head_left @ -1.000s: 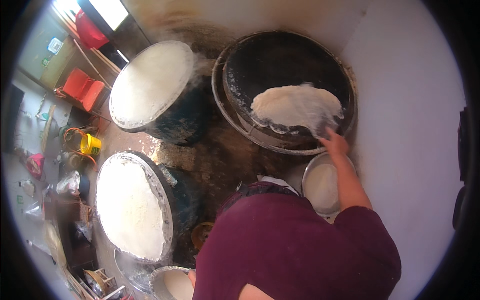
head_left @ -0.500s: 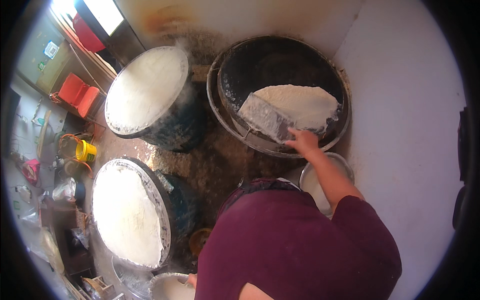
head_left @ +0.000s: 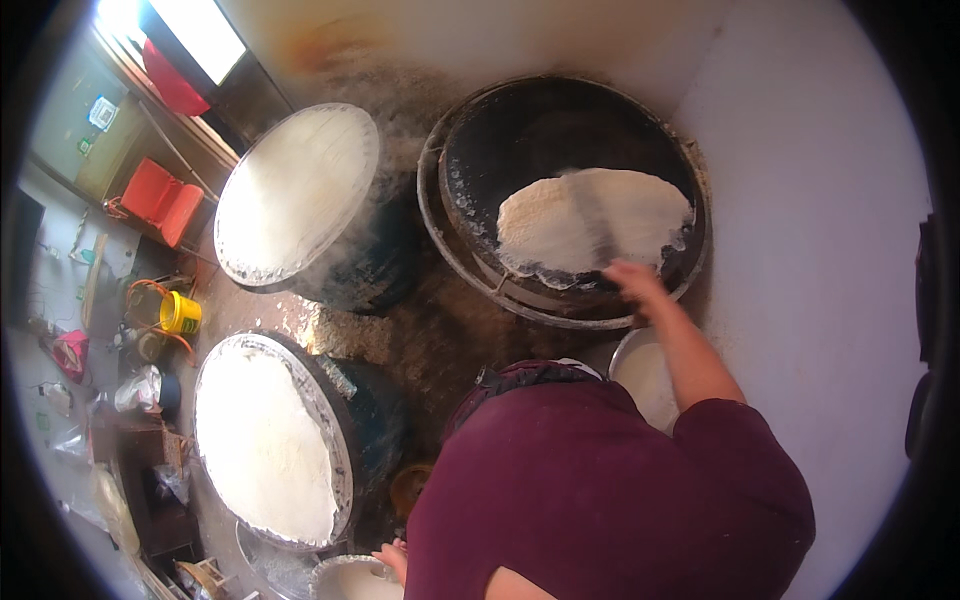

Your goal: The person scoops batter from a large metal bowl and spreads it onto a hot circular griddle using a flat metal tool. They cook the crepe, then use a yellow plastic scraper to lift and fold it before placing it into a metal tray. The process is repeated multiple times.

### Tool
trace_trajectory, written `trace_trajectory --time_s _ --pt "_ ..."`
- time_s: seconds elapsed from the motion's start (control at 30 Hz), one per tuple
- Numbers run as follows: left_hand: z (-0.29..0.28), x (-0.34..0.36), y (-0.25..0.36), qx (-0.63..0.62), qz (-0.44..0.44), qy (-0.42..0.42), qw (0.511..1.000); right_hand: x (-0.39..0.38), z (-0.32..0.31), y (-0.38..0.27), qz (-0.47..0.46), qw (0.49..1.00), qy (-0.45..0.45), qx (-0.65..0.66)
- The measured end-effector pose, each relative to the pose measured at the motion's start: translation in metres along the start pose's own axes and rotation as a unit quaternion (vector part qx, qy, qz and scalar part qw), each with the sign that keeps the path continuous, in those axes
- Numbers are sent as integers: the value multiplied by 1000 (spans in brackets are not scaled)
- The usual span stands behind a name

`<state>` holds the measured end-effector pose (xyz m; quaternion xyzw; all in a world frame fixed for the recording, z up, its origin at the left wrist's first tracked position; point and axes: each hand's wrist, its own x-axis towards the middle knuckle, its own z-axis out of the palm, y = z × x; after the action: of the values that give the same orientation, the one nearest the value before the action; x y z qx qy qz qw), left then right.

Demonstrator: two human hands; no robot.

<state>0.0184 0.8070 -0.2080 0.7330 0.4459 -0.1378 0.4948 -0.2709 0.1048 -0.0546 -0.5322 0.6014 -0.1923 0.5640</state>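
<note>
My right hand [head_left: 632, 282] is closed on a motion-blurred flat scraper [head_left: 595, 225], which lies across pale batter [head_left: 535, 225] on a large round black griddle [head_left: 540, 120]. At the lower edge, beside my body, my left hand [head_left: 393, 560] shows partly, fingers loosely apart, by the rim of a bowl of white liquid [head_left: 355, 578]; whether it touches the rim is unclear. A second bowl of pale liquid [head_left: 645, 380] is partly hidden under my right arm.
Two white-topped round drums [head_left: 295, 185], [head_left: 262, 435] stand at my left, one steaming. Beyond are a red chair [head_left: 160, 200], a yellow bucket [head_left: 180, 312] and wall-side clutter [head_left: 140, 390]. A white wall [head_left: 810, 280] borders the right.
The scraper swung leftward to a slant across the batter, then back to the middle with my right hand. My left hand shows slightly more at the bowl.
</note>
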Motion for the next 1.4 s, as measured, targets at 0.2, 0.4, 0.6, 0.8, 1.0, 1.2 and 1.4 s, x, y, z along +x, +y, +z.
trace_trajectory --time_s 0.2,0.4,0.6,0.8,1.0,1.2,1.4 --pt "113 -94 104 34 121 -254 959 -12 31 -39 -231 857 47 -459" --pt "233 -222 209 -30 158 -454 876 13 -108 24 -135 852 334 -379" --pt "297 -268 201 -72 -30 -591 803 26 -57 7 99 985 40 137" --pt "320 -259 163 -2 -170 -555 814 10 58 -53 -230 862 -14 -453" --pt "315 -238 157 -35 -164 -514 841 22 -90 -16 -72 911 228 -337" --pt "317 -225 151 -35 -202 -491 847 36 -109 6 108 960 112 232" --pt "336 -235 156 -15 -217 -519 827 47 54 -64 -221 886 -94 -398"
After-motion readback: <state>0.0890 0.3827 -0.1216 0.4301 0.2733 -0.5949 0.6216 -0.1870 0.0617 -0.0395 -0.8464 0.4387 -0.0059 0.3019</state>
